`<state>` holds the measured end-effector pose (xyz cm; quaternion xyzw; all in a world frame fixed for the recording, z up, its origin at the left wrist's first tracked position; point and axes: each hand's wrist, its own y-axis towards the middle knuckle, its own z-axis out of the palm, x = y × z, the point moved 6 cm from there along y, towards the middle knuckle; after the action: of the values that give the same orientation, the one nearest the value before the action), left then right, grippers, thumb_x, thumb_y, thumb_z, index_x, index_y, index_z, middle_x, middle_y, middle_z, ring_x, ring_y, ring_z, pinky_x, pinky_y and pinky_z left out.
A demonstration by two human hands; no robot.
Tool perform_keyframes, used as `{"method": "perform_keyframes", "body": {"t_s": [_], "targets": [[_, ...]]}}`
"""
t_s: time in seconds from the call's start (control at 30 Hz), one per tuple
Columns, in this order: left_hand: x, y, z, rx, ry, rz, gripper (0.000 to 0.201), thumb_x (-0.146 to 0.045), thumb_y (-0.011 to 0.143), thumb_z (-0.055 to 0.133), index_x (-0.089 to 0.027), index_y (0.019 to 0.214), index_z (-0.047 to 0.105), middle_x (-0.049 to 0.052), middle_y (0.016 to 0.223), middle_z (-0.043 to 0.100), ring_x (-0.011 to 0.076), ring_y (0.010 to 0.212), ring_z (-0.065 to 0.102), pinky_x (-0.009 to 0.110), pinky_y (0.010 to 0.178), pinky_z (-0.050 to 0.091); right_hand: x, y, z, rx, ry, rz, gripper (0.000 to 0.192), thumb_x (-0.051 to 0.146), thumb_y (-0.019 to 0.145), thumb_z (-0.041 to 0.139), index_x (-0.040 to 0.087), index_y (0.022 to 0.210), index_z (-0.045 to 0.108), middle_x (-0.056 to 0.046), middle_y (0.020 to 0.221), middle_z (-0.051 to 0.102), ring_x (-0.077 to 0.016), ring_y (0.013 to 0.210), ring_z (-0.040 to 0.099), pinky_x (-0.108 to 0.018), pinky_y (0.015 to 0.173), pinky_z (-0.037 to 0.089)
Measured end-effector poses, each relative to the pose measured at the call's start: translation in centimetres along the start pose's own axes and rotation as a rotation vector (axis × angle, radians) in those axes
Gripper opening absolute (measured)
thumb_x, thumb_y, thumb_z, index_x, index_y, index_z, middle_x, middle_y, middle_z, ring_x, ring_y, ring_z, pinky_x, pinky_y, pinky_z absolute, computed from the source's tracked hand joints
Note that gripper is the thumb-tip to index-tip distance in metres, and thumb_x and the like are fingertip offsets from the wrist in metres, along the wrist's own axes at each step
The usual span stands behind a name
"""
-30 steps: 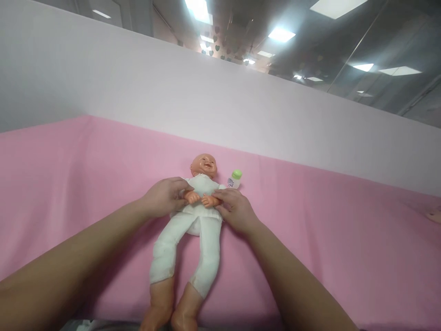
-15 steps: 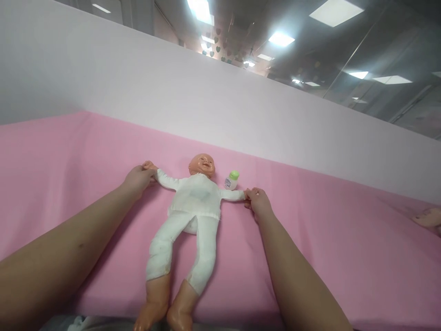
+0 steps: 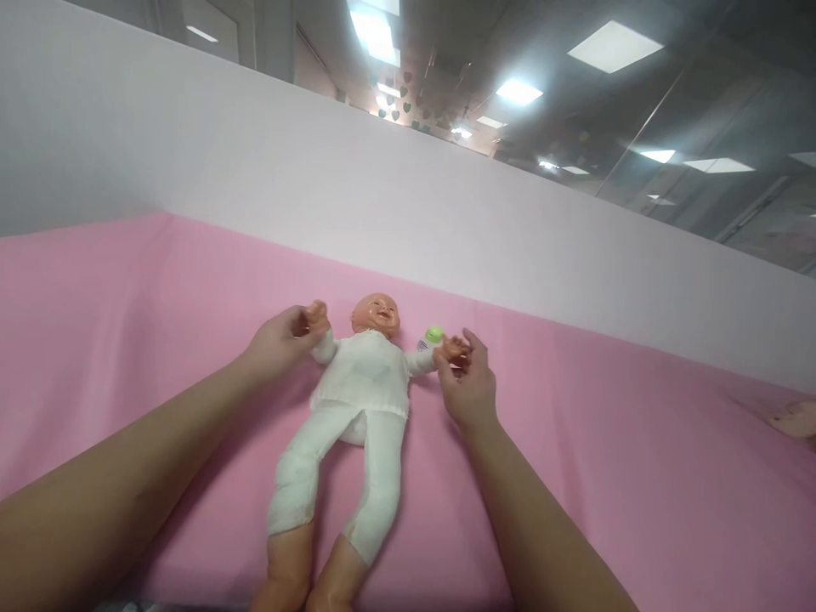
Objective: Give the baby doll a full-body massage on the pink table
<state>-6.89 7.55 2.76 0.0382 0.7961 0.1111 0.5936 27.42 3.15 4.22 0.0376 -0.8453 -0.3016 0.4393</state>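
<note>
A baby doll (image 3: 363, 374) with a white cloth body and bare plastic head, hands and feet lies on its back on a pink sheet (image 3: 605, 442). My left hand (image 3: 280, 340) is closed round the doll's forearm and hand on the left, which is raised off the sheet. On the other side, my right hand (image 3: 468, 378) grips the doll's other hand between thumb and fingers. Just behind that doll arm is a small bottle (image 3: 434, 334) with a green cap, partly hidden by the arm.
A white wall panel (image 3: 382, 204) runs along the back of the pink surface, with glass above it reflecting ceiling lights. At the far right edge, part of another skin-coloured doll-like thing (image 3: 796, 420) shows.
Both of my hands have moved inward, bringing the doll's outstretched arms up and closer to its body. The bottle is now more covered. The view has tilted slightly.
</note>
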Motion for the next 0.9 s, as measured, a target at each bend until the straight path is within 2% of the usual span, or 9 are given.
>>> {"method": "perform_keyframes", "body": {"t_s": [0.1,0.2,0.3,0.4,0.5,0.63,0.7,0.8,0.9], "targets": [[-2.7,-1.9,2.3,0.229,0.211,0.198,0.033,-0.045,0.080,0.068,-0.025,0.106,0.070,0.002,0.107,0.074,0.0227,0.093,0.068,0.032,0.082,0.053,3.6,-1.8,2.4,0.200,-0.066,-0.239,0.047,0.029,0.085,0.067,0.024,0.131,0.058,-0.008,0.116,0.072,-0.0228,0.093,0.070,-0.039,0.084,0.059],[-3.4,-2.9,3.5,0.418,0.387,0.276,0.029,-0.038,0.078,0.066,-0.027,0.105,0.073,0.000,0.101,0.073,0.0227,0.091,0.067,0.032,0.080,0.051,5.5,-3.1,4.4,0.422,-0.177,-0.436,0.033,0.013,0.084,0.062,0.025,0.114,0.068,-0.005,0.108,0.074,-0.0240,0.100,0.066,-0.043,0.094,0.054],[-3.4,-3.0,3.7,0.509,0.461,0.338,0.034,-0.031,0.075,0.065,-0.028,0.108,0.074,0.000,0.103,0.073,0.0223,0.092,0.067,0.032,0.082,0.050,5.9,-3.5,5.1,0.552,-0.217,-0.505,0.037,0.006,0.084,0.060,0.025,0.113,0.070,-0.003,0.110,0.075,-0.0232,0.104,0.064,-0.043,0.098,0.051],[-3.4,-2.9,3.8,0.531,0.494,0.371,0.036,-0.032,0.075,0.066,-0.028,0.110,0.074,0.000,0.105,0.073,0.0222,0.094,0.066,0.031,0.081,0.049,5.7,-3.4,5.0,0.554,-0.204,-0.510,0.038,0.007,0.085,0.061,0.027,0.115,0.071,-0.002,0.116,0.074,-0.0227,0.110,0.063,-0.043,0.102,0.049],[-3.1,-2.7,3.8,0.491,0.485,0.330,0.034,-0.035,0.077,0.066,-0.028,0.109,0.074,0.000,0.103,0.074,0.0223,0.091,0.067,0.031,0.078,0.049,4.5,-2.9,4.8,0.486,-0.162,-0.400,0.038,0.013,0.085,0.064,0.029,0.119,0.071,-0.003,0.119,0.073,-0.0234,0.111,0.064,-0.045,0.103,0.050],[-1.2,-1.2,2.4,0.319,0.277,0.154,0.035,-0.046,0.082,0.065,-0.027,0.111,0.071,0.001,0.103,0.074,0.0233,0.093,0.069,0.032,0.081,0.053,1.0,-1.2,3.5,0.262,0.072,-0.047,0.049,0.033,0.085,0.071,0.030,0.132,0.062,-0.005,0.122,0.072,-0.0235,0.101,0.069,-0.042,0.090,0.058],[0.3,0.0,1.2,0.219,0.130,0.052,0.037,-0.048,0.080,0.068,-0.023,0.108,0.069,0.003,0.100,0.074,0.0242,0.094,0.069,0.033,0.082,0.055,-1.1,-0.3,2.6,0.145,0.240,0.091,0.055,0.042,0.085,0.070,0.029,0.137,0.056,-0.007,0.126,0.070,-0.0234,0.104,0.069,-0.040,0.087,0.059],[2.8,1.7,-0.3,0.093,-0.144,-0.160,0.035,-0.042,0.077,0.073,-0.018,0.101,0.065,0.008,0.098,0.073,0.0261,0.091,0.071,0.037,0.079,0.059,-4.7,1.1,1.2,0.022,0.372,0.270,0.064,0.049,0.084,0.070,0.028,0.140,0.049,-0.009,0.130,0.067,-0.0230,0.106,0.069,-0.036,0.082,0.061],[5.2,2.4,-1.2,-0.048,-0.329,-0.414,0.027,-0.023,0.075,0.073,-0.017,0.098,0.061,0.009,0.091,0.072,0.0236,0.081,0.072,0.040,0.077,0.061,-8.3,1.7,0.4,-0.018,0.358,0.459,0.069,0.051,0.082,0.071,0.025,0.140,0.043,-0.012,0.126,0.068,-0.0220,0.088,0.072,-0.031,0.063,0.059]]}}
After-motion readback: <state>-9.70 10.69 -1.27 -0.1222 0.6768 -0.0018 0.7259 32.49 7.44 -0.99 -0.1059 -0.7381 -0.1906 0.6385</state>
